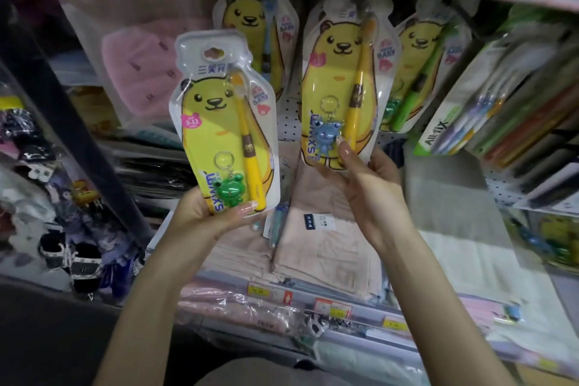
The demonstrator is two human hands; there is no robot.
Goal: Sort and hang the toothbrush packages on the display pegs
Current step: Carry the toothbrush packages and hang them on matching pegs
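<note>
Step in hand: sorting. Left hand (200, 213), grip closed on loose frog-charm package (224, 122), left of the hung blue-charm package (341, 84); right hand (372, 188) pinches that one's foot. Next, likely: thread the frog package's hole onto a peg.

Pegboard (289, 122) pegs carry bear toothbrush packages (340, 78).

Glossy clear plastic toothbrush package (224, 122); soft matt cloth towels (326, 247) below.
</note>
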